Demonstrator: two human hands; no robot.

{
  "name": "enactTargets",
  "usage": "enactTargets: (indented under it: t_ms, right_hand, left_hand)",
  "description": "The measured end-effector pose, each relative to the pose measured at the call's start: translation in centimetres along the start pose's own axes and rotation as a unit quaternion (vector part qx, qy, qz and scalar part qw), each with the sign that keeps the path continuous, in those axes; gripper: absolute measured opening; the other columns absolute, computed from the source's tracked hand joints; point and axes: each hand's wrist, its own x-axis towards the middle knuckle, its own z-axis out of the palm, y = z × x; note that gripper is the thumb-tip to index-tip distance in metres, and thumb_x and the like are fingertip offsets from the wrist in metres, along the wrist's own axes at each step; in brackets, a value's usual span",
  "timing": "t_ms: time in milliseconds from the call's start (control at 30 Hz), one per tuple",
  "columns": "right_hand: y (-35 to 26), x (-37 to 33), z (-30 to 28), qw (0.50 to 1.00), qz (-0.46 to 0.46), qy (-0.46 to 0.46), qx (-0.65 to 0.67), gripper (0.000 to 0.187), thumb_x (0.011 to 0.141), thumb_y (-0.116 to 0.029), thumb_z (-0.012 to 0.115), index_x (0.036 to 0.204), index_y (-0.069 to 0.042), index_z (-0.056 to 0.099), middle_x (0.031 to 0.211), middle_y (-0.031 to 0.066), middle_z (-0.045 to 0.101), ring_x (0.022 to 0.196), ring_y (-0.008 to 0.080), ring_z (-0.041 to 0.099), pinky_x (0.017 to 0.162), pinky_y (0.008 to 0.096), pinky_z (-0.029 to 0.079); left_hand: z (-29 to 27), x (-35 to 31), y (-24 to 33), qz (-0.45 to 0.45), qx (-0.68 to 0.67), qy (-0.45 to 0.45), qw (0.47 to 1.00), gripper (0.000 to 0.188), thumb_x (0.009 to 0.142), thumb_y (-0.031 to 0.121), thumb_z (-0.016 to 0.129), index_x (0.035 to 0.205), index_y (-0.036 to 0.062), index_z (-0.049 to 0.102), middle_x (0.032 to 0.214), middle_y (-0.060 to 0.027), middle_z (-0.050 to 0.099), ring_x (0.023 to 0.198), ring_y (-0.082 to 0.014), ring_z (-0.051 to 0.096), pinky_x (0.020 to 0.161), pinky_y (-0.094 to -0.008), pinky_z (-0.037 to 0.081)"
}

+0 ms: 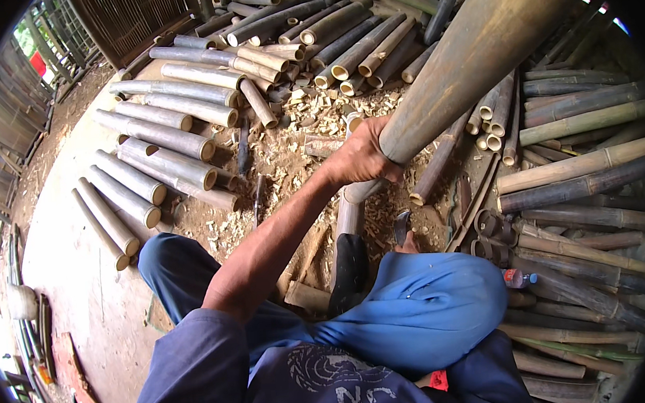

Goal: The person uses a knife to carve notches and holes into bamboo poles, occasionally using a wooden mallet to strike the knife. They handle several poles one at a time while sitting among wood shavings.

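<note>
My left hand (364, 154) is closed around the lower end of a thick bamboo tube (470, 61), which slants up toward the far right. Beneath that hand, a shorter bamboo piece (349, 218) stands between my legs, with a black sleeve-like cover (349, 264) around its lower part. Past my right knee a little of my right hand (409, 245) shows, next to a small dark curved blade (402, 227) that it seems to grip. My knee hides the rest of that hand, its forearm and the tool's handle.
Cut bamboo tubes (158, 138) lie in rows at the left and far side. More bamboo poles (585, 173) are stacked at the right, beside a plastic bottle (518, 278). Pale wood chips (319, 111) litter the ground. Two dark, narrow tools (259, 199) lie ahead of my left knee.
</note>
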Motion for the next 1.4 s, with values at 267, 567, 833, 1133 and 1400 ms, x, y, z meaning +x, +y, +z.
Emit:
enactTargets:
  t_ms: [267, 567, 833, 1133, 1400]
  right_hand:
    - [0.0, -0.3, -0.2, 1.0, 0.009, -0.011, 0.001, 0.069, 0.092, -0.027, 0.059, 0.148, 0.0, 0.029, 0.132, 0.0329, 0.051, 0.121, 0.0464, 0.053, 0.096, 0.0533, 0.046]
    - [-0.2, -0.2, -0.4, 0.999, 0.018, -0.026, 0.025, 0.07, 0.092, -0.027, 0.06, 0.149, 0.001, 0.029, 0.136, 0.0312, 0.05, 0.124, 0.0449, 0.052, 0.097, 0.052, 0.046]
    - [2.8, 0.1, 1.2, 0.983, -0.091, 0.098, 0.129, 0.058, 0.093, -0.03, 0.059, 0.141, -0.003, 0.04, 0.124, 0.0293, 0.056, 0.112, 0.0441, 0.058, 0.09, 0.0538, 0.047]
    - [-6.2, -8.6, -6.7, 0.809, 0.02, -0.167, 0.563, 0.037, 0.095, -0.033, 0.055, 0.121, -0.006, 0.059, 0.083, 0.0075, 0.063, 0.065, 0.0136, 0.06, 0.056, 0.032, 0.052]
    - [-12.2, -4.7, -7.9, 0.946, -0.11, -0.118, 0.282, 0.039, 0.089, -0.033, 0.065, 0.116, -0.006, 0.058, 0.08, 0.0033, 0.055, 0.073, 0.0119, 0.055, 0.066, 0.0261, 0.047]
  left_hand:
    - [-0.3, -0.2, 0.5, 0.015, 0.046, -0.06, 0.997, 0.056, 0.054, 0.001, 0.085, 0.106, 0.0031, 0.065, 0.091, -0.0041, 0.07, 0.086, -0.0137, 0.064, 0.081, -0.0312, 0.053]
    - [1.9, -0.6, 0.5, 0.052, 0.087, -0.039, 0.994, 0.073, 0.056, 0.0, 0.084, 0.126, 0.0034, 0.059, 0.106, -0.0086, 0.069, 0.1, -0.0212, 0.064, 0.093, -0.0355, 0.052]
    - [-4.9, -0.7, 2.5, -0.179, 0.309, 0.228, 0.906, 0.065, 0.065, 0.016, 0.084, 0.122, 0.0033, 0.056, 0.104, -0.0153, 0.068, 0.093, -0.0262, 0.067, 0.085, -0.0409, 0.058]
    - [-14.7, -12.1, -16.7, -0.401, 0.53, 0.289, 0.689, 0.059, 0.071, 0.015, 0.077, 0.125, 0.0078, 0.051, 0.112, -0.017, 0.056, 0.103, -0.0305, 0.055, 0.088, -0.0483, 0.048]
    - [2.2, 1.4, -9.3, -0.064, 0.376, -0.289, 0.878, 0.105, 0.064, 0.017, 0.088, 0.152, 0.0143, 0.03, 0.141, -0.0155, 0.046, 0.129, -0.0317, 0.044, 0.115, -0.0497, 0.034]
